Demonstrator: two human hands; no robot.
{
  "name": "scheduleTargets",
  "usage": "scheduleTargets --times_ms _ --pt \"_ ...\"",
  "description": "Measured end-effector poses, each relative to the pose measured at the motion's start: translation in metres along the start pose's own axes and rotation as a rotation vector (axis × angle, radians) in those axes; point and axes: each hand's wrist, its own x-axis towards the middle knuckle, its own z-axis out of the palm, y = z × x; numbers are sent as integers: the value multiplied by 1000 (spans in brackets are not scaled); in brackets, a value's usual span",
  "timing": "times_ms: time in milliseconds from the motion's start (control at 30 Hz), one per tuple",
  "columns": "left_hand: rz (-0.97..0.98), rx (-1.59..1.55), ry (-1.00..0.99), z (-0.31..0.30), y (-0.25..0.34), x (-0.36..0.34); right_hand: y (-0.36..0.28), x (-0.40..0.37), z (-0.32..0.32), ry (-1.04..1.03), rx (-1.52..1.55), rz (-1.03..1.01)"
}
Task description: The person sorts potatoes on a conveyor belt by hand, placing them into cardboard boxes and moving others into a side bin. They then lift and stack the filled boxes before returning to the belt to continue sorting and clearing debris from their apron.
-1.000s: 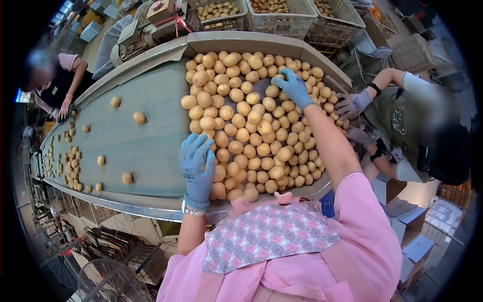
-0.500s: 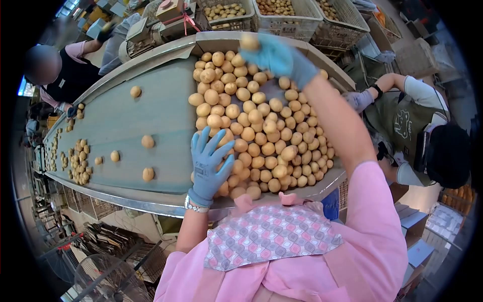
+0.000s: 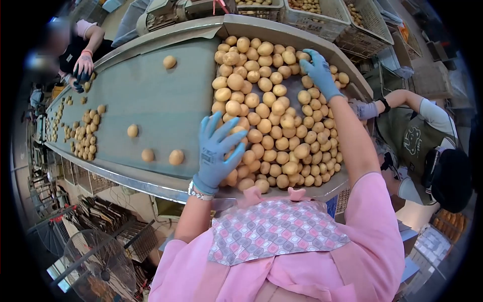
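A dense layer of round tan potatoes covers the right end of a metal-rimmed trough. My left hand, in a blue glove, rests spread-fingered over the potatoes at the near left edge of the layer. At the far right side, my gloved right hand reaches over the layer, its fingers apart and fingertips touching potatoes near the rim. No potato shows clearly gripped in it; its palm side is hidden. Left of the layer, a green conveyor belt carries a few scattered potatoes.
A person in an olive apron stands at the right, one gloved hand at the trough rim. Another person works at the far left of the belt. Crates of potatoes line the back; a fan stands lower left.
My right hand has come back from the far rim to the right side of the layer; the potato it carried is no longer seen in it. My left hand stays over the near-left potatoes.
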Motion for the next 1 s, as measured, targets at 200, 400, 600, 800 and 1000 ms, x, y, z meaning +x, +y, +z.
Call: scheduleTargets --times_ms 200,400,600,800,1000 --pt "-79 282 -209 12 4 -6 -86 -41 16 -354 1199 495" --pt "-534 609 122 3 -24 -19 -154 4 101 -140 161 -468" --pt "-352 -94 420 -12 -11 -17 -180 21 123 -247 -87 -295" --pt "-558 -2201 329 -9 -24 -19 -240 -81 90 -424 306 -630" --pt "-752 -2482 413 -13 -38 -25 -211 6 128 -86 -152 -384"
